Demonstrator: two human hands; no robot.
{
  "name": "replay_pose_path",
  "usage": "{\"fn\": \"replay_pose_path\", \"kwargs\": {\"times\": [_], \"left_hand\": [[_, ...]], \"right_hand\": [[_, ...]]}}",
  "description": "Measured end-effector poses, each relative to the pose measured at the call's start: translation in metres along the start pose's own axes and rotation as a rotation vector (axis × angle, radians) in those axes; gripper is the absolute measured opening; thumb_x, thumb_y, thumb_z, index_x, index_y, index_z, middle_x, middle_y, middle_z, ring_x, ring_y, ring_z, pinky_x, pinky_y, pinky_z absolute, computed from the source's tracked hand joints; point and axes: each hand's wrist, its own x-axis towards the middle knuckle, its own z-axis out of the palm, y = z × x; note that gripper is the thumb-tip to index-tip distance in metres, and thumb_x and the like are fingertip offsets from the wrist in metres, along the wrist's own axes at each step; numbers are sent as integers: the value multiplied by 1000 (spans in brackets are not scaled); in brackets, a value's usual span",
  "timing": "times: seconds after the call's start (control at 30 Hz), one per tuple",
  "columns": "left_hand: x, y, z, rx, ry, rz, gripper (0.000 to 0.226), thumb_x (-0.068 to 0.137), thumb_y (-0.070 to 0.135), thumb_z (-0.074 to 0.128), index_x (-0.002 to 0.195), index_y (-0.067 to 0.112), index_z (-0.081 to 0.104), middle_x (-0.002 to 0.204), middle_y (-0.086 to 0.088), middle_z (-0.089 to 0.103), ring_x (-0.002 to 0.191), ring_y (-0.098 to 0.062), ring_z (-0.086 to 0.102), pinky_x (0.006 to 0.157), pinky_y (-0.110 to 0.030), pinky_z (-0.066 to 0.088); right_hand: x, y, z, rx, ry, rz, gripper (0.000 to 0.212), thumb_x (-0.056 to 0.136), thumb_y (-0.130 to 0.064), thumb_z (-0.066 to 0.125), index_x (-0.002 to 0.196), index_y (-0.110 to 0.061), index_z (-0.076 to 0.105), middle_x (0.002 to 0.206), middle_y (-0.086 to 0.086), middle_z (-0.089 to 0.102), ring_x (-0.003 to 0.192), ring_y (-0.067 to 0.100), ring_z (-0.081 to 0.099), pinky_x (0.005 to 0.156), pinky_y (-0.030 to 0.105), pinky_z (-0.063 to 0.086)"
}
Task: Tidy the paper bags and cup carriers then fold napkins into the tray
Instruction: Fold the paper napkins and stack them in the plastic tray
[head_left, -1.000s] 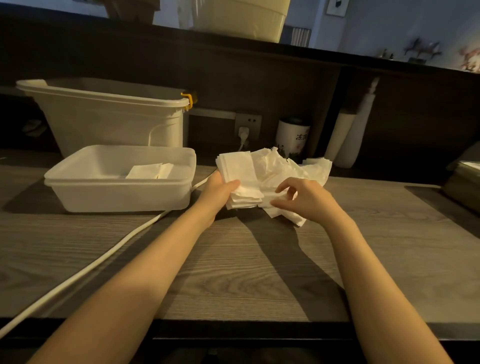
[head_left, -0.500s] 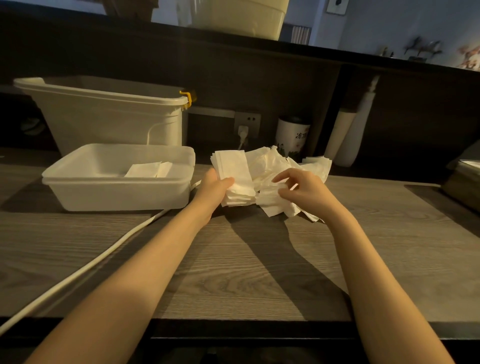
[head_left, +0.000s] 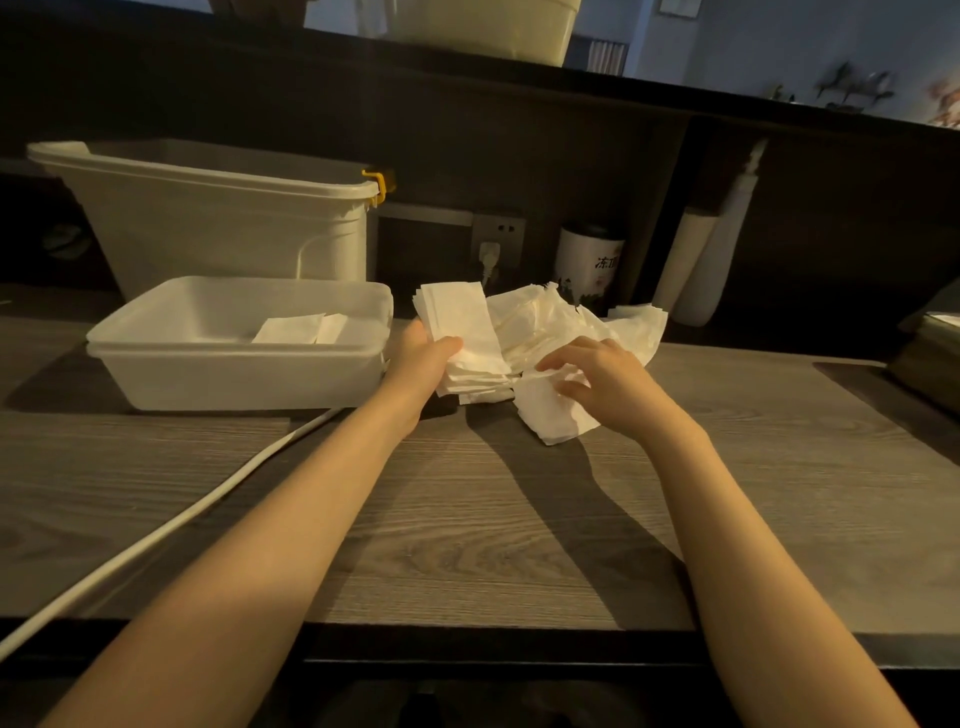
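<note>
Head view: left hand (head_left: 423, 358) grips a stack of folded napkins (head_left: 462, 332), thumb on top, lifted off the desk (head_left: 467, 519). Right hand (head_left: 602, 382) pinches one loose napkin (head_left: 550, 415) at the edge of the crumpled napkin pile (head_left: 566, 322). Tray (head_left: 234, 374) sits left of the stack, two folded napkins (head_left: 301, 330) inside.

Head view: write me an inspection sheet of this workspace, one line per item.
Surface: wood-grain counter, dimly lit.
Job's things: white tray holding a few folded napkins; loose napkin pile to its right.
Clutter: large lidded bin, printed canister, pale rolls at the back wall.
Hands: left hand grips a napkin stack; right hand pinches a single napkin.
Cables: white cord crossing the counter; plug in wall socket.
Surroundings: dark shelf above.
</note>
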Motion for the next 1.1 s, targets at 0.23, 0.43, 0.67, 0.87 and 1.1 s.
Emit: {"fn": "replay_pose_path", "kwargs": {"times": [0.23, 0.43, 0.67, 0.87, 1.1], "left_hand": [[-1, 1, -1, -10, -16, -4, 44, 95, 10, 48, 138, 11, 37, 135, -9, 48, 121, -23, 48, 87, -28, 42], [-1, 1, -2, 1, -1, -10, 45, 95, 10, 48, 138, 12, 35, 136, -8, 47, 122, -23, 47, 86, -27, 42], [-4, 2, 0, 69, -34, -24, 45, 95, 11, 48, 138, 13, 35, 136, -7, 46, 122, -24, 46, 87, -29, 40], [-15, 6, 8, 53, -169, -67, 41, 94, 13, 50, 134, 18, 40, 117, -1, 53, 99, -14, 49, 77, -27, 45], [-22, 10, 15, 41, -273, -76, 25, 99, 18, 40, 123, 18, 46, 97, 5, 55, 85, -9, 51, 77, -26, 46]], "right_hand": [[0, -1, 0, -168, -54, 7, 30, 91, -25, 59, 120, -31, 59, 117, -6, 57, 106, 16, 39, 93, 33, 22], [0, -1, -5, -149, 114, 41, 24, 92, -34, 56, 107, -20, 69, 115, -2, 60, 109, 22, 40, 82, 30, 17], [-2, -18, -17, 607, 360, 145, 20, 89, -29, 62, 98, -10, 66, 92, 0, 65, 92, 19, 59, 80, 35, 48], [2, -29, -12, 1108, 284, 350, 26, 87, -24, 65, 111, -20, 56, 104, 0, 66, 93, 19, 66, 81, 41, 57], [0, -39, -5, 1082, 176, 335, 52, 82, -18, 71, 127, -18, 45, 106, 1, 65, 89, 14, 66, 70, 26, 58]]}}
